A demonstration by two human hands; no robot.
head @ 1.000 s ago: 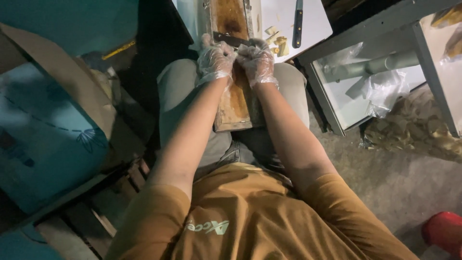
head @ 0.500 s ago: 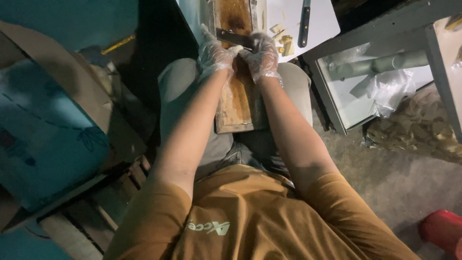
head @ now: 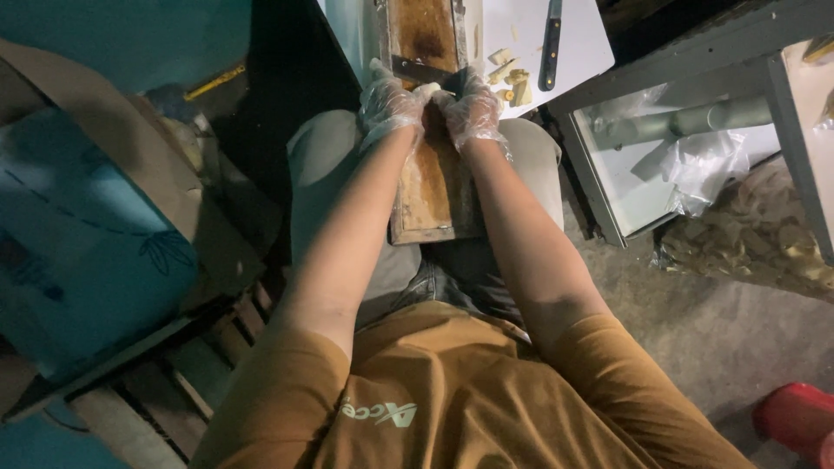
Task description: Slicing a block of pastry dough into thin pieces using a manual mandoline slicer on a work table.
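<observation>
I see both gloved hands meeting on the wooden slicer board [head: 432, 187] lying across my lap. My left hand [head: 388, 104] and right hand [head: 473, 111] each close their grip on one small pale piece [head: 427, 89], pressed against the blade [head: 420, 69]. Cut pieces [head: 511, 76] and a knife [head: 550, 48] lie on the white surface [head: 578, 35].
</observation>
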